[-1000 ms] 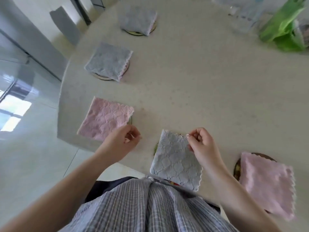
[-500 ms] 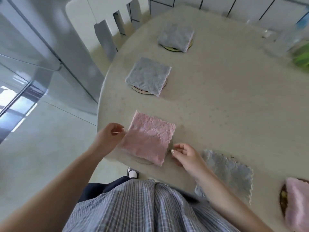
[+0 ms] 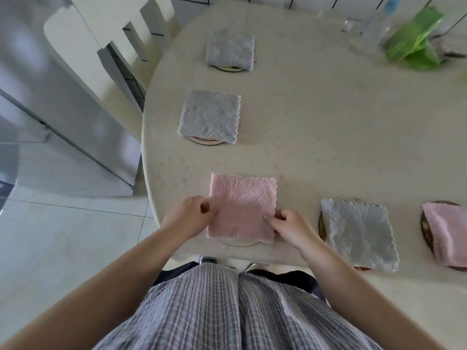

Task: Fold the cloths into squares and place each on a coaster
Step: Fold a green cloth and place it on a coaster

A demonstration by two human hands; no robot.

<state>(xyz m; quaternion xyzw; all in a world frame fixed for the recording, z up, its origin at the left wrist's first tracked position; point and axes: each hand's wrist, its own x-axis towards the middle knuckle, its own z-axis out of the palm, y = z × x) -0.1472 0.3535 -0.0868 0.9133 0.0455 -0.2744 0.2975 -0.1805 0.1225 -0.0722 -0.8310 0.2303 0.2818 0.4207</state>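
Both hands have moved off the grey cloth (image 3: 358, 233) and onto the pink cloth (image 3: 242, 208) at the near edge of the table (image 3: 328, 137) — a second ago the right hand was pinching the grey one's corner. Now the left hand (image 3: 189, 215) pinches the pink cloth's left edge between thumb and curled fingers, and the right hand (image 3: 290, 226) nips its right edge the same way, so both are closed on the fabric. The cloth lies flat and folded square on a pale coaster (image 3: 238, 241), whose rim peeps out beneath the near edge. This reads as a tidying step: squaring and centring a cloth already placed.

To the right, the grey cloth sits released on its own coaster, slightly skewed, with a second pink cloth (image 3: 447, 236) on a dark coaster (image 3: 425, 228) beyond it at the frame's edge.

Farther up the table, two more grey cloths — the middle one (image 3: 209, 116) and the far one (image 3: 230, 50) — rest folded on coasters. All five visible cloths look placed, so the task seems nearly done.
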